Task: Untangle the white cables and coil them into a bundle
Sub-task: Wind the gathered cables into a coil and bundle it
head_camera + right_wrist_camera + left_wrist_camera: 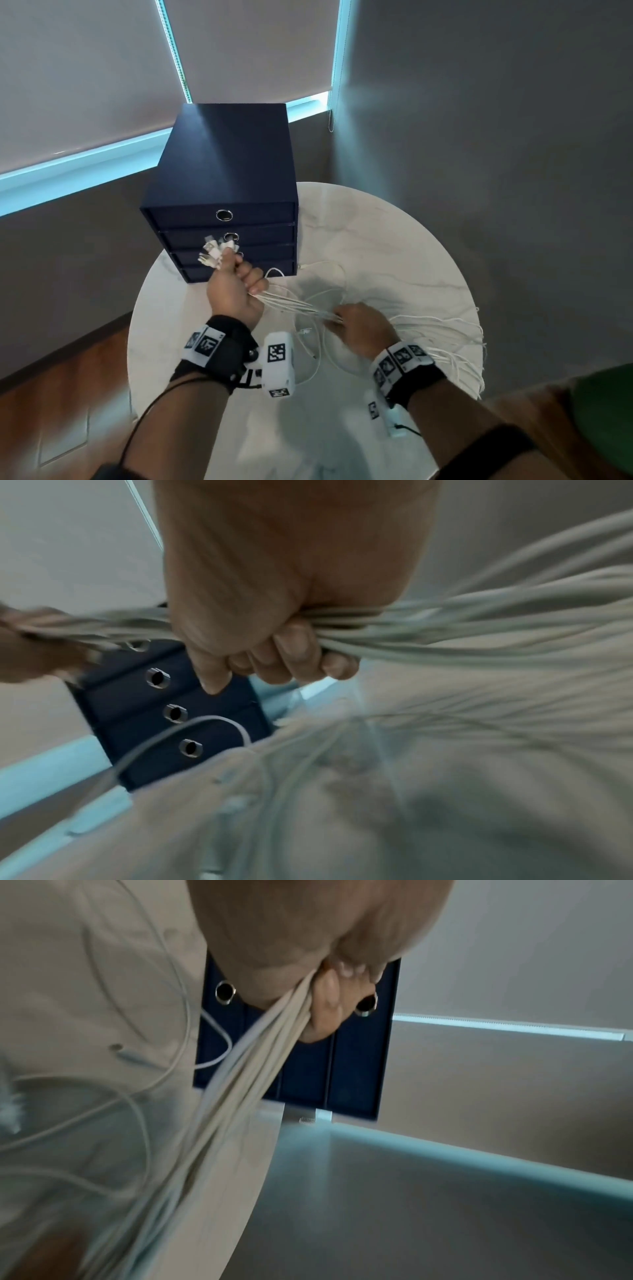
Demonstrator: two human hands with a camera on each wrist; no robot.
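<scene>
Right hand (359, 329): nearest, fingers curled round the white cables (298, 303), gripping them as one sheaf; seen clamped tight in the right wrist view too.
Loose tails (455, 342): fanning out past the right hand toward the table's right edge, some hanging over the rim, blurred.
Slack loops (318, 356): lying on the marble table (394, 240) under and between the hands, one small plug end among them.
Left hand (236, 291): a little farther, raised, fisted round the same cables, with the connector ends (215, 253) sticking out above the fist.
Span between hands: several strands running side by side, taut and roughly parallel.
Drawer box (222, 192): dark blue, four drawers, standing at the table's far left, just behind the left hand.
Progress: plug ends apparently gathered and a stretch straightened, so untangling looks well along; loops on the table and splayed tails still loose.
Left to do: no coil formed yet; winding into a bundle apparently still ahead.
</scene>
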